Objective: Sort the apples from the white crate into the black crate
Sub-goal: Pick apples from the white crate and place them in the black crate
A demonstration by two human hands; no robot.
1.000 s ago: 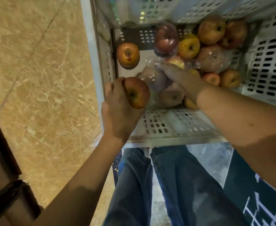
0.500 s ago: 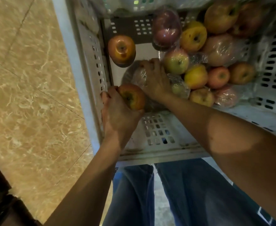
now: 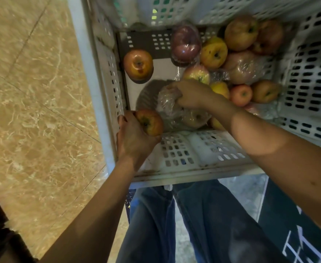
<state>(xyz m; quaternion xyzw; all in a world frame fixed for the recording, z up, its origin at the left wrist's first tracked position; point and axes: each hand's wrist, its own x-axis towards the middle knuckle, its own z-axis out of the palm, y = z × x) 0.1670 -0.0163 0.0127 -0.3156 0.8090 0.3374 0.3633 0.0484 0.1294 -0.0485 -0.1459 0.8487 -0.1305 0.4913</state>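
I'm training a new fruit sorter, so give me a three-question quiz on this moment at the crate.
1. True or false: the left hand holds a bare apple.
2. What is the right hand gripping? A) plastic-wrapped apple B) crate wall C) nothing
3. Fill in: the apple lying apart from the pile sits near the white crate's ____ wall.

Key: 1 true; 2 A; 3 left.
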